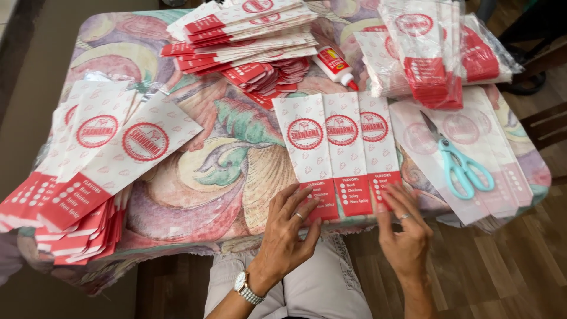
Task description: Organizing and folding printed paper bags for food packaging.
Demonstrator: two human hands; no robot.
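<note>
Much of the far side is cut off at the top of the view, and the wrapped bundles of bags [437, 50] at the far right blur behind their plastic, so how many lie there is hard to tell. At the near edge of the table [195, 195], three white and red paper bags [341, 156] lie side by side, overlapping, their red ends hanging just at the rim. The left hand [289, 227] lies with fingers spread and bent on the red end of the leftmost bag, gripping nothing; the right hand [401, 227] lies likewise, fingers loosely apart, on the end of the rightmost one. Open cloth shows only between these bags and the fanned stack of bags [88, 171] on the left, which overhangs the near left corner. Just right of the three bags, teal scissors [463, 165] lie on flat sheets in clear wrap [472, 136] (these spill past the right edge). Behind, a glue bottle [334, 65] lies tilted beside a tall loose heap of bags [248, 35], well apart from both hands.
</note>
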